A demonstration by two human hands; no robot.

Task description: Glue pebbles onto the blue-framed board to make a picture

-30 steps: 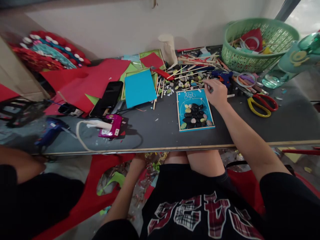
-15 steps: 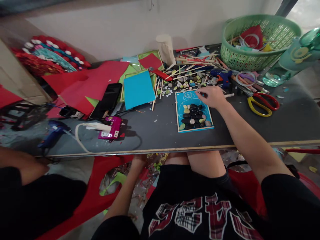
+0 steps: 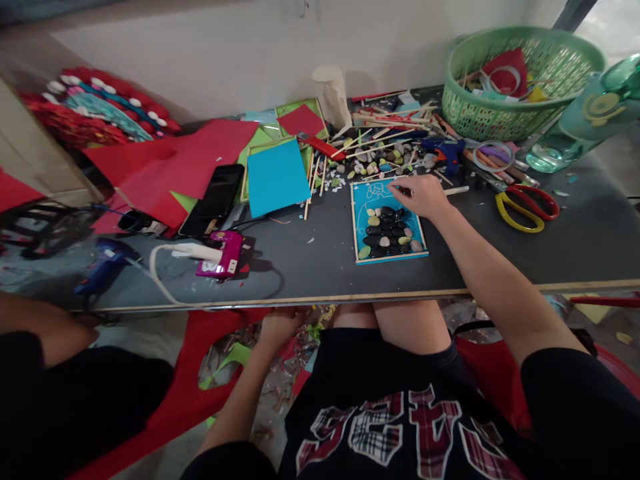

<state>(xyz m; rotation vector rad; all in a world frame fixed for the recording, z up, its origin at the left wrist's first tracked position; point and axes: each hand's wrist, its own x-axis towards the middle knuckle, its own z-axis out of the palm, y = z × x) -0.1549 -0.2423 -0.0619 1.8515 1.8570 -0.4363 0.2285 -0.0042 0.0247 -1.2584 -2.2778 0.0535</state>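
Note:
My right hand (image 3: 420, 195) is closed in a pinch over the upper right of a blue board (image 3: 416, 228) edged with thin wooden sticks. Whatever its fingertips hold is too small to make out. White drawn lines run across the board's upper part, and black and pale pebbles (image 3: 387, 233) are set in rows on its lower part. Below the table edge hangs my left hand (image 3: 280, 325), next to my leg; its fingers are mostly hidden under the table.
Loose pebbles, wooden sticks (image 3: 385, 123) and a glue gun (image 3: 447, 150) lie behind the board. To the right are scissors (image 3: 527, 208), a green basket (image 3: 520, 113) and a bottle (image 3: 565, 137). Leftward are a blue sheet (image 3: 277, 177), a phone (image 3: 220, 190) and a purple power socket (image 3: 225, 257). Another person's arm (image 3: 55, 327) rests at left.
My right hand has shifted slightly left over the drawn lines. My left hand has risen a little toward the table's underside. The board and pebbles stay in place.

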